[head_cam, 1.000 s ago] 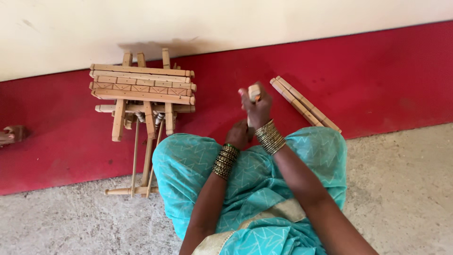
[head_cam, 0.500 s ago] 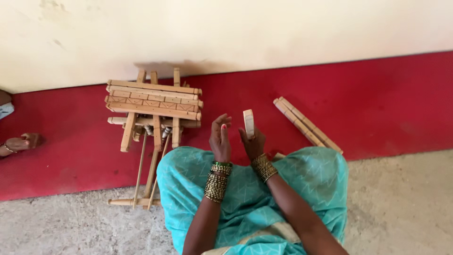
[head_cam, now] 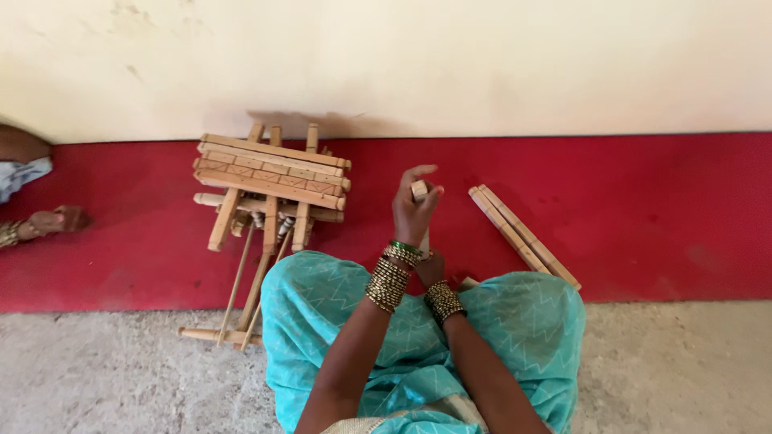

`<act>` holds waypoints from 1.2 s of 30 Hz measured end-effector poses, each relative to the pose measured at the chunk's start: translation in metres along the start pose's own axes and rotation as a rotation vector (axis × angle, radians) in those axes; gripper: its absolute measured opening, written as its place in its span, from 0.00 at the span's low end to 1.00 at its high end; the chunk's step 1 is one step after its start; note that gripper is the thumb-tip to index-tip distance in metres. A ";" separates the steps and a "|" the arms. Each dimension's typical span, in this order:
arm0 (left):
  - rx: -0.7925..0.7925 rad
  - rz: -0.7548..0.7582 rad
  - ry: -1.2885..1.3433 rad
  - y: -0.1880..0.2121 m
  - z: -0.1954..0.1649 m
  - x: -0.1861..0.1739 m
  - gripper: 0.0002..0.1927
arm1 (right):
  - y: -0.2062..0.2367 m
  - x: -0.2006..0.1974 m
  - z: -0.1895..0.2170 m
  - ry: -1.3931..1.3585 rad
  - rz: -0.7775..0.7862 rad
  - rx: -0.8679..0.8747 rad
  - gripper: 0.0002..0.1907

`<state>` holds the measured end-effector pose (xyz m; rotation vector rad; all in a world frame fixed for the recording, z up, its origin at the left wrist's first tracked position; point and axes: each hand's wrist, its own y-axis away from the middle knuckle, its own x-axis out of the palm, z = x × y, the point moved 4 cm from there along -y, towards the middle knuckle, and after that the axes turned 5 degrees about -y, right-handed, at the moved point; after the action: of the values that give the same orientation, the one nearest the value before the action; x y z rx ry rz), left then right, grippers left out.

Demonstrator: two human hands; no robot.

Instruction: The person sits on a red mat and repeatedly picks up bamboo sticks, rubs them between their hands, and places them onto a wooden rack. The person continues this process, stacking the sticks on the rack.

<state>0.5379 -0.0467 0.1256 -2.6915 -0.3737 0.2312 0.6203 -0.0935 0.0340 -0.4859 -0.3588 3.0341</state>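
Against a cream wall with a red base band sits a wooden frame (head_cam: 269, 189). The left hand (head_cam: 414, 210) pinches a small wooden stick (head_cam: 420, 193) upright; the right hand (head_cam: 434, 269) supports it from below (its grip hidden). Loose slats (head_cam: 523, 235) lie beyond.

No packages, labels, signs or screens appear anywhere in this view.
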 end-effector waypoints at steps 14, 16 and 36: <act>-0.193 -0.376 0.758 0.001 0.001 -0.080 0.10 | 0.004 0.000 -0.009 0.272 -0.034 -0.270 0.11; -0.171 -0.281 0.784 -0.021 -0.016 -0.105 0.10 | -0.003 -0.007 -0.010 0.266 -0.027 -0.227 0.12; -0.361 -0.857 0.602 0.009 0.090 -0.165 0.35 | -0.017 -0.020 -0.012 0.113 0.351 -0.010 0.28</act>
<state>0.3638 -0.0694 0.0575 -2.4683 -1.3818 -0.9333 0.6434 -0.0762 0.0333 -0.7955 -0.3127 3.3176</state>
